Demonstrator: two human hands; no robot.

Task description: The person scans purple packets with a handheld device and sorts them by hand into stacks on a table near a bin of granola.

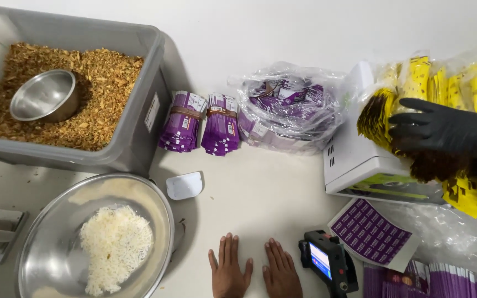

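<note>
We see our left hand (229, 273) and right hand (280, 274) lying flat on the white tabletop (260, 187) at about six o'clock, palms down, fingers stretched out and slightly spread, gripping nothing; the two hands sit just beside each other without touching. Nearest to our right hand, at roughly five o'clock, stands a black handheld device with a lit blue screen (327, 262), and just beyond it lies a white sheet of purple stickers (372, 233). At seven o'clock a wide round steel bowl (56, 221) holds a heap of white shredded flakes (116, 247), with a small white plastic scraper (184, 185) near its rim. At ten o'clock a grey plastic tub (133, 127) is filled with brown dried shreds (100, 94), in which a small steel bowl (45, 95) is nested. At twelve o'clock two banded bundles of purple sachets (201, 121) lie beside a clear plastic bag of more purple sachets (291, 107). At three o'clock a co-worker's black-gloved hand (443, 129) rests, fingers spread, on bundles of yellow sachets (448, 88) above a white box-shaped machine (354, 154).
</note>
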